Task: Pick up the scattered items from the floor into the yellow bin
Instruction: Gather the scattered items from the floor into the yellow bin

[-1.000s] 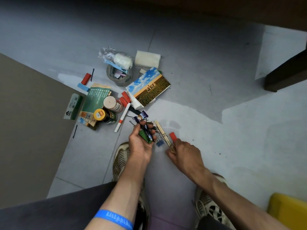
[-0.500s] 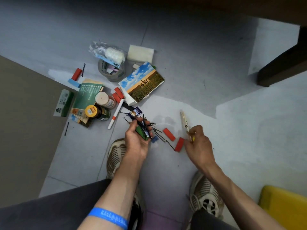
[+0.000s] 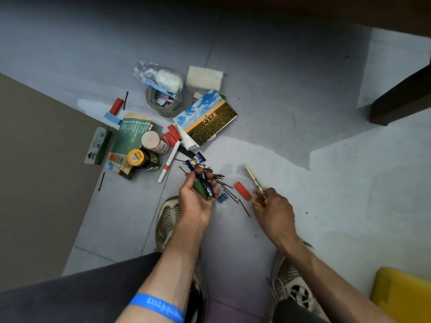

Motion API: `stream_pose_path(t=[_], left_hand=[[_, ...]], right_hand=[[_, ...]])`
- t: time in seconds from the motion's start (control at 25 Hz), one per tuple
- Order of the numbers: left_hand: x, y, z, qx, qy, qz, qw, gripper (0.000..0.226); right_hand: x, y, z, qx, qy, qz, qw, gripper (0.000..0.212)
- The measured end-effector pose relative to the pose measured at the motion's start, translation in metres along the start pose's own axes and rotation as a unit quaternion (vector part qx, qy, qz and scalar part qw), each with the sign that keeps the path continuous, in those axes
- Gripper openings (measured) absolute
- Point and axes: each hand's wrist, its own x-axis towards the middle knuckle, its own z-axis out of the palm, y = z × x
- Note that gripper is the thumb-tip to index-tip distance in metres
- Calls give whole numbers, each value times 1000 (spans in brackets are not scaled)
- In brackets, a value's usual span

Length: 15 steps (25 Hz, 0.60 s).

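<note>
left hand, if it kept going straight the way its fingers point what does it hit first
Probably the small purple wrapped packet just beyond the left hand, then the black strip and the postcard. Depth is unclear in this view.

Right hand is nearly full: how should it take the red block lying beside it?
Pinch the red block across its two long sides, coming straight down from above. It lies flat on the floor, with hairpins close on its left, so a sideways approach would snag them.

1. A red block (image 3: pixel 242 190) lay flat on the floor, just beside loose black hairpins (image 3: pixel 229 193).
2. A pale wooden stick (image 3: pixel 253 179) pointed up and left (its near end hidden).
3. The yellow bin (image 3: pixel 401 294) sat at the lower right corner.
</note>
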Motion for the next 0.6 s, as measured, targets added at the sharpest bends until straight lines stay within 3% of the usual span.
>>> stream_pose_path(t=[0.12, 0.28, 0.4, 0.48, 0.6], left_hand=[[1, -1, 0, -5, 4, 1, 1000, 26], [0, 3, -4, -18, 23, 1, 1000, 24], [2, 8, -5, -35, 37, 5, 999, 24], [3, 12, -5, -63, 39, 4, 997, 25], [4, 17, -8, -72, 56, 6, 996, 23]], right_hand=[[11, -13, 0, 50, 13, -73, 996, 30], [21, -26, 15, -92, -55, -145, 984, 26], [18, -24, 13, -28, -51, -157, 986, 23], [13, -33, 15, 28, -76, -209, 975, 21], [10, -46, 27, 0, -125, -277, 953, 28]])
